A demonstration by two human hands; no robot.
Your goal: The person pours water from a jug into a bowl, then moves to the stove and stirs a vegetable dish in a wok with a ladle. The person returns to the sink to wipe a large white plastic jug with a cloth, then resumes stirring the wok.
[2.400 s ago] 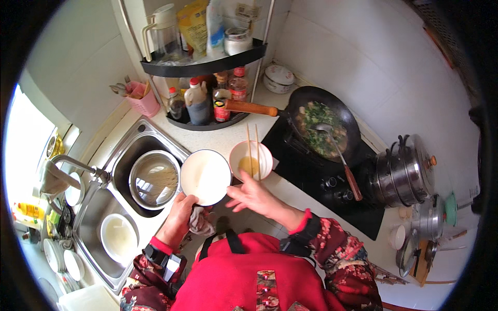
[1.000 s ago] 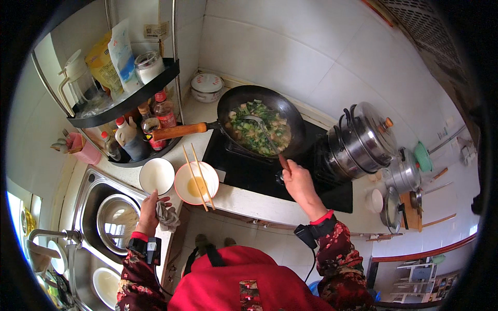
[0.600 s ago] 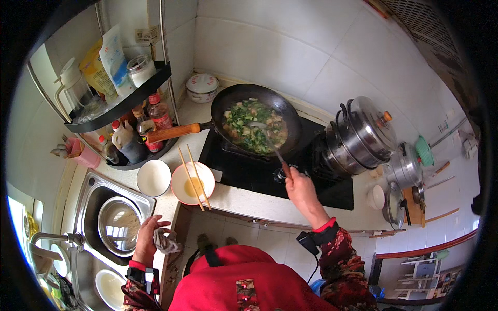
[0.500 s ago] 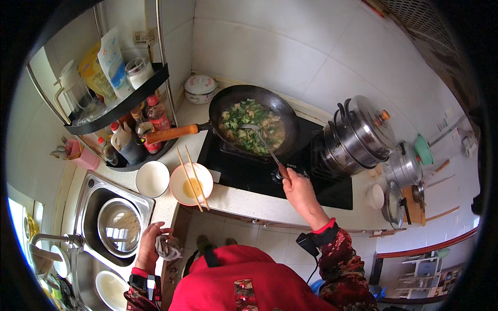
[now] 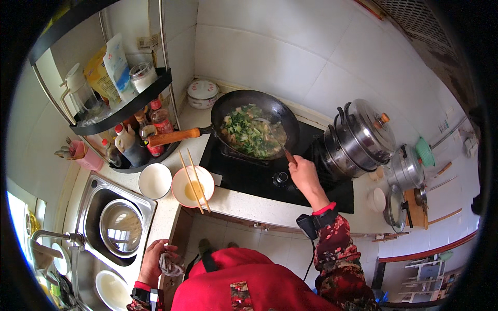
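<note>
Gripping tight now with the right hand [image 5: 306, 176] a slim, brown-handled metal ladle [image 5: 289, 155], dipped among glossy, wet, chopped green leaves [image 5: 247, 130] in the round black wok [image 5: 288, 118]; grasping loosely with the left hand [image 5: 153, 263] a crumpled grey cloth [image 5: 170, 265]

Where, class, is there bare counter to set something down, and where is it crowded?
The counter strip before the cooktop, right of the pink-rimmed bowl, is bare, up to the overhanging right arm. A smaller patch lies between the enamel pot and wooden wok handle. Crowded: the corner shelf and the counter's right end, with a steel pot and white bowl.
</note>
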